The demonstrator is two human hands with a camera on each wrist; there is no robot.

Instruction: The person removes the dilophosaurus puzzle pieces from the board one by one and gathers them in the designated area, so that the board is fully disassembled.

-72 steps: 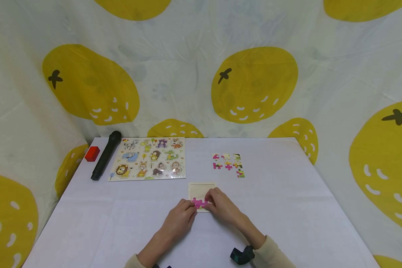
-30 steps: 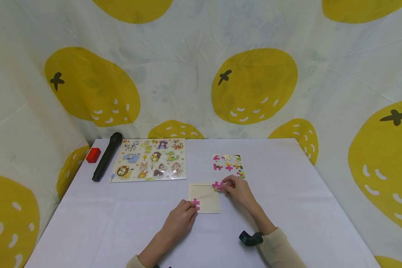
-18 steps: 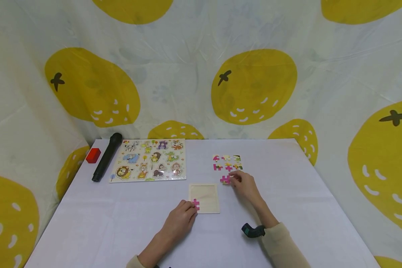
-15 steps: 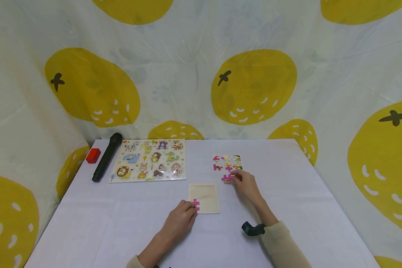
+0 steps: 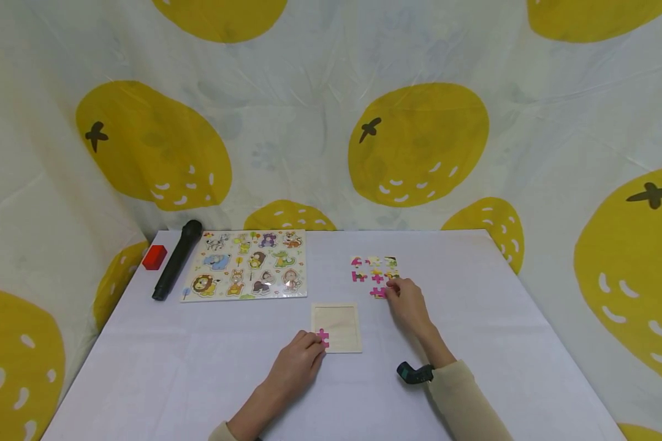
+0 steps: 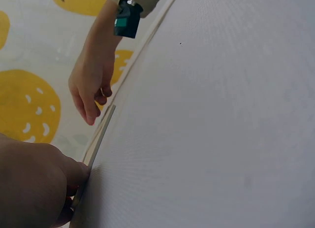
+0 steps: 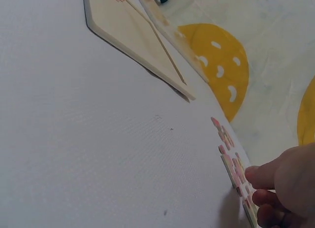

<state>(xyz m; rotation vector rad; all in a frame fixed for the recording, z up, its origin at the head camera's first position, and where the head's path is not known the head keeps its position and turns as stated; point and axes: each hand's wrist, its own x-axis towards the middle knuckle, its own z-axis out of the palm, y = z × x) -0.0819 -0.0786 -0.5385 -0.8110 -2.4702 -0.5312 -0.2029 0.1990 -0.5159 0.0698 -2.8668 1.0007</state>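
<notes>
In the head view, my left hand [image 5: 296, 361] grips the left edge of a shallow wooden puzzle tray [image 5: 344, 315], its fingertips beside a pink jigsaw piece [image 5: 323, 335] in the lower left corner. My right hand [image 5: 410, 306] pinches another pink jigsaw piece [image 5: 377, 293], low over the table at the bottom of a group of loose pieces [image 5: 376, 277]. The fingers hide part of that group. From the right wrist, the thumb and fingers of the right hand [image 7: 288, 183] are seen right at the row of pieces. The left wrist view shows left fingers at the tray's edge [image 6: 101, 134].
An animal picture board [image 5: 245, 266] lies at the back left. Beside it are a long black stick-like object [image 5: 178, 260] and a red block [image 5: 154, 257]. A printed curtain [image 5: 309, 122] hangs behind the white table [image 5: 209, 343].
My right hand has lifted a pink piece out of the tray and carried it up and right to the loose pieces. The left hand has stayed at the tray's left edge.
</notes>
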